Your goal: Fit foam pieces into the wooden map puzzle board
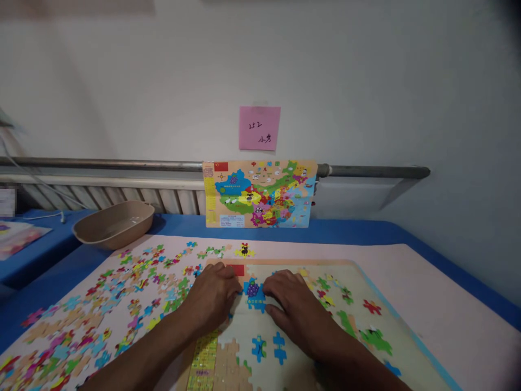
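1. Two bare hands flank the grape-printed jigsaw section (253,291), which lies near the upper left of the puzzle board (354,267), below the red flag corner (235,270).
2. Left hand (215,293): fingers curled downward beside the section's left edge; fingertips partly hidden, so I cannot tell whether they grip anything.
3. Right hand (291,301): bent fingers at the section's right edge, thumb spread apart from them; whether it pinches a piece, I cannot tell.
4. Cream board surface shows between the section and two blue joined clusters (279,348) nearer the person, leaving room there.
5. Green cluster (376,339) and red piece (372,307) sit toward the board's blue right edge; beyond it runs a wide band of pink sheet (459,309).
6. Loose jigsaw pieces (61,345) crowd the left side, reaching the sheet's left edge.
7. Beige basin (118,225) stands behind them.
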